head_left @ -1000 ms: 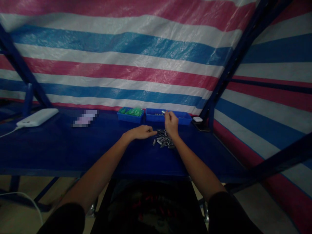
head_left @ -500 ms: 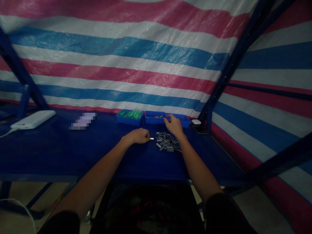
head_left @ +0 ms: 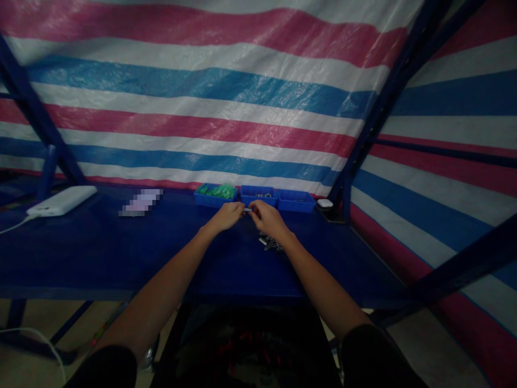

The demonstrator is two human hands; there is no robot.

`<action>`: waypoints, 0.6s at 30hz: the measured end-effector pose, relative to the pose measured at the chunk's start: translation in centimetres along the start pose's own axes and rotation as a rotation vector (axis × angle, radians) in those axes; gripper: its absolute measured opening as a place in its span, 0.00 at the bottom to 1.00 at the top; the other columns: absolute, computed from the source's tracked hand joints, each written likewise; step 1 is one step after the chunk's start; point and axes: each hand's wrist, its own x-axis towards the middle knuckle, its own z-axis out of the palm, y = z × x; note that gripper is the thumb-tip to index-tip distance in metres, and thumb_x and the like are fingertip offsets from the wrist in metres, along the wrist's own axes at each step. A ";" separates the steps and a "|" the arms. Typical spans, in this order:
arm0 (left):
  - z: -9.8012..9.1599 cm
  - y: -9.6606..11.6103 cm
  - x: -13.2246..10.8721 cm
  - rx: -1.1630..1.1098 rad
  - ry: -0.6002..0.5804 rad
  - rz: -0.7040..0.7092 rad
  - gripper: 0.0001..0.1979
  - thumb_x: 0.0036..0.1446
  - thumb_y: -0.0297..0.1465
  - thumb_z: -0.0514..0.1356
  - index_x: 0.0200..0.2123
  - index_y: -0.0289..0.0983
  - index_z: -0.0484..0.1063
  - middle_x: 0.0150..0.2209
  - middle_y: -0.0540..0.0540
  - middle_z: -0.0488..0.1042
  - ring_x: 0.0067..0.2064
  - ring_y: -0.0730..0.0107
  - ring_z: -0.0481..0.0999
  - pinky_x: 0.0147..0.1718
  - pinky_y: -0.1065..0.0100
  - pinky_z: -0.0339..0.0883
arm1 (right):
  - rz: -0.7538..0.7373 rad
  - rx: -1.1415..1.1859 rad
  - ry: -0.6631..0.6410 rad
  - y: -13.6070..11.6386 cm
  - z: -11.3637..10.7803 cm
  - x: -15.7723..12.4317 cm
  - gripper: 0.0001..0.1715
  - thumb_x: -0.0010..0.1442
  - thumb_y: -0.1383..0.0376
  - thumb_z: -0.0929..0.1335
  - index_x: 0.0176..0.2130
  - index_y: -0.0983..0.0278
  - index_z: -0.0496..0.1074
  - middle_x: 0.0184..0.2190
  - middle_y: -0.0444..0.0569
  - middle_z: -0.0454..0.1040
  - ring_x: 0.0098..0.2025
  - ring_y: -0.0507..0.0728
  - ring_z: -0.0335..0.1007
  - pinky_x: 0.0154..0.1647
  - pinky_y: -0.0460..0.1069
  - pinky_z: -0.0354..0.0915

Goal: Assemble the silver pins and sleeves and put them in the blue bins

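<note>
My left hand [head_left: 229, 215] is closed on a small metal piece [head_left: 247, 209] that sticks out from its fingertips toward the right. The fingers of my right hand [head_left: 266, 218] are pinched at the other end of that piece; whether they hold a separate small part is too small to tell. Below my right hand, a pile of metal pieces [head_left: 266, 241] lies on the blue table, partly hidden by the hand and wrist. Behind my hands stands a blue bin [head_left: 258, 200] with small metal parts in it.
A blue bin of green items [head_left: 216, 196] and another blue bin [head_left: 296, 202] flank the middle one. A white case [head_left: 324, 203] sits at the right, a white cabled device [head_left: 62, 201] at the left, near a blurred item [head_left: 141, 203]. Blue posts and striped sheeting surround the table.
My right hand has come away from the bins, left and down, to meet my left hand. My left hand has risen slightly with its metal piece. The view has shifted a little.
</note>
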 end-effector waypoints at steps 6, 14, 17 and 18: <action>0.3 0.1 0.4 -0.253 -0.028 -0.075 0.19 0.56 0.39 0.44 0.22 0.34 0.64 0.21 0.49 0.67 0.24 0.73 0.67 0.27 0.72 0.62 | 0.024 -0.035 0.012 0.1 -0.3 0.0 0.09 0.60 0.63 0.60 0.40 0.64 0.65 0.33 0.48 0.71 0.35 0.54 0.67 0.36 0.46 0.58; 0.4 0.4 0.1 -0.267 -0.039 0.029 0.14 0.54 0.39 0.50 0.31 0.33 0.67 0.24 0.50 0.67 0.25 0.75 0.66 0.26 0.73 0.60 | 0.164 -0.114 -0.009 0.2 0.2 0.1 0.16 0.64 0.61 0.54 0.35 0.63 0.66 0.32 0.50 0.73 0.35 0.55 0.69 0.34 0.46 0.56; 0.5 0.8 -0.2 -0.201 0.006 0.110 0.14 0.51 0.36 0.55 0.40 0.34 0.66 0.25 0.52 0.67 0.25 0.76 0.65 0.25 0.73 0.59 | 0.192 -0.125 0.007 0.6 0.5 0.3 0.18 0.64 0.62 0.53 0.32 0.63 0.66 0.28 0.50 0.73 0.33 0.55 0.69 0.33 0.46 0.56; 0.5 0.8 -0.3 -0.177 0.022 0.128 0.14 0.51 0.35 0.55 0.40 0.34 0.65 0.25 0.52 0.66 0.24 0.77 0.64 0.25 0.74 0.58 | 0.191 -0.118 0.012 0.7 0.6 0.4 0.19 0.64 0.61 0.53 0.31 0.63 0.66 0.27 0.49 0.72 0.31 0.55 0.68 0.32 0.46 0.56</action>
